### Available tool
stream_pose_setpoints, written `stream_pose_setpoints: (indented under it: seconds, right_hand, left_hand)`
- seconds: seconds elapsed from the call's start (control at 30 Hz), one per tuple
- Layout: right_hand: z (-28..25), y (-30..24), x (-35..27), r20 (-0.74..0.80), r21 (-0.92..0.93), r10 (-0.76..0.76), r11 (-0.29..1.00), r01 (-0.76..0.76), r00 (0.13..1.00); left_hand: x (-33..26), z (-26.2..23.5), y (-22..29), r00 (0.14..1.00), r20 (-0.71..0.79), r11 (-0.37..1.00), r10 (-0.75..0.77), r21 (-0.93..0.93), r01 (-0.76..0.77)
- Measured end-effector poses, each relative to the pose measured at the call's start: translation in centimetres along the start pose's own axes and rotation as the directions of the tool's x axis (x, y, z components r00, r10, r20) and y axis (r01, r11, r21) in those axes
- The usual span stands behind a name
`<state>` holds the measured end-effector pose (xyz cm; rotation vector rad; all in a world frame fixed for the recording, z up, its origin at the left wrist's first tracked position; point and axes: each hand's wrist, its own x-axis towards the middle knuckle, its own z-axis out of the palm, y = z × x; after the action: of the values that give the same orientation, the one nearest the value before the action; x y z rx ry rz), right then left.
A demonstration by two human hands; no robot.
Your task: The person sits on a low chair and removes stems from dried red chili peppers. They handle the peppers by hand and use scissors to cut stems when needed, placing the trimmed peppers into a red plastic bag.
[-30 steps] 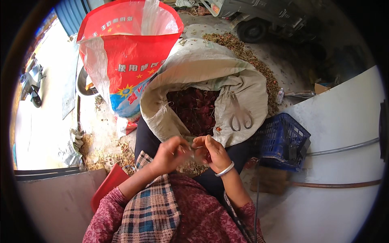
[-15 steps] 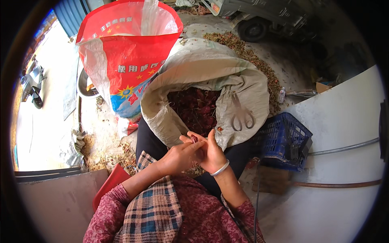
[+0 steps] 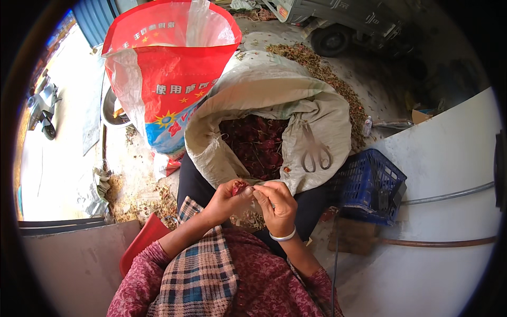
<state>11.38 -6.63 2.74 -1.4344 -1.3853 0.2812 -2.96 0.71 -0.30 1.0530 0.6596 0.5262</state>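
Red dried piece (image 3: 238, 186) pinched by left hand (image 3: 226, 201), right hand (image 3: 277, 205) touching, at sack (image 3: 327, 113) rim.

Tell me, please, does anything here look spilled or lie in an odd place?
Yes. Scissors lie loose on the folded rim of the open sack, beside the dark red dried pieces, where they could slip. Dry husks and stems are scattered over the ground behind the sack.

Small dark-red dried chili (image 3: 239, 187) pinched in my left-hand fingertips, held just above open mouth of beige woven sack (image 3: 274, 95). Sack slumped open, rim rolled down, full of same dark-red dried chilies (image 3: 256, 145) with thin stems, piled loose, lying between my knees.
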Motion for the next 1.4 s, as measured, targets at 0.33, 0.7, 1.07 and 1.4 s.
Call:
stream_pose_setpoints:
  seconds: [0.33,0.7,1.07,1.4]
  right_hand:
    - [-0.1,0.3,-0.1,0.277,0.645,0.596,0.466,-0.606,0.754]
    - [-0.6,-0.1,0.4,0.247,0.496,0.493,0.675,-0.546,0.834]
    - [-0.1,0.2,0.1,0.516,0.723,0.647,0.022,-0.690,0.561]
    - [0.1,1.2,-0.1,0.612,0.777,0.487,-0.224,-0.588,0.623]
  left_hand:
    - [-0.3,0.5,2.0,0.989,0.123,0.994,0.076,0.074,-0.086]
    - [-0.3,0.6,2.6,0.959,0.219,0.911,0.179,0.332,-0.245]
    - [-0.3,0.4,2.9,0.847,0.327,0.653,0.420,0.539,-0.532]
    - [0.3,0.4,3.9,0.793,0.363,0.562,0.488,0.564,-0.605]
